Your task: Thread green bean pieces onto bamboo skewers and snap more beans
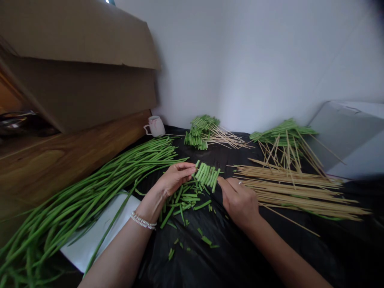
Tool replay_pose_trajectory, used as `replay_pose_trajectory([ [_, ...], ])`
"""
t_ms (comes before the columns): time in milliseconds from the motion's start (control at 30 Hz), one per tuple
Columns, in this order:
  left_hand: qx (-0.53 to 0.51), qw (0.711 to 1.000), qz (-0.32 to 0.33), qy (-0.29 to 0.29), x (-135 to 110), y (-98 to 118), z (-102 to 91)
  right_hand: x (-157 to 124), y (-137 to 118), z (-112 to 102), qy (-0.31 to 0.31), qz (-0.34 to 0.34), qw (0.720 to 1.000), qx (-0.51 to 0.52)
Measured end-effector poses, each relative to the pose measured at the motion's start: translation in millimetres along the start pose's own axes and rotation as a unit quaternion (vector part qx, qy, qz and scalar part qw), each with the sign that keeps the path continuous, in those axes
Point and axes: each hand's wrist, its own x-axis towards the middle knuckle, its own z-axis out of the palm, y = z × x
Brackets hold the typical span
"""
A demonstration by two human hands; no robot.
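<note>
A bamboo skewer threaded with a row of short cut green bean pieces [206,175] is held between my two hands, above the black sheet. My left hand [177,176] pinches its left end, thumb and fingers pressed together by the first piece. My right hand [238,198] is closed around the right end of the skewer, most of which is hidden in the grip. Beneath lie loose cut pieces [189,199]. Whole long green beans [114,172] spread to the left of my left hand. Bare bamboo skewers [300,192] lie in a stack to the right of my right hand.
Filled skewers are piled at the back middle [204,130] and back right [283,134]. A pale mug [155,126] stands at the back left, below a large cardboard box [90,84]. A white box [351,132] borders the right; a white board [102,232] lies under the beans.
</note>
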Motion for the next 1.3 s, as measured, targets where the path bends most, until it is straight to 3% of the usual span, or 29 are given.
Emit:
replay_pose_trajectory([
  [567, 0.083, 0.996, 0.012, -0.024, 0.1, -1.3, -2.5, 0.7, -1.3, -0.9, -0.008, 0.000, 1.000, 0.007],
  [700, 0.183, 0.982, 0.027, -0.036, -1.6, 2.9, -5.5, 1.0, 3.7, -0.7, -0.008, 0.014, 1.000, -0.005],
  [767, 0.280, 0.957, 0.029, -0.071, -2.9, 5.2, -9.0, 1.4, 6.4, -0.7, -0.003, 0.021, 1.000, -0.009],
  [867, 0.423, 0.895, 0.027, -0.136, -3.4, 7.3, -17.0, 2.1, 8.7, -0.8, 0.000, 0.023, 1.000, -0.013],
  [1067, 0.600, 0.777, 0.055, -0.184, -2.5, 12.5, -30.1, 3.1, 7.4, -2.1, -0.002, 0.018, 1.000, -0.014],
  [1200, 0.648, 0.732, 0.089, -0.190, -6.2, 14.6, -24.5, 2.5, 6.5, -1.2, -0.004, 0.016, 1.000, -0.011],
  [1300, 0.658, 0.717, 0.109, -0.203, -8.4, 12.5, -17.7, 1.6, 6.8, 0.2, -0.002, 0.016, 1.000, -0.013],
])
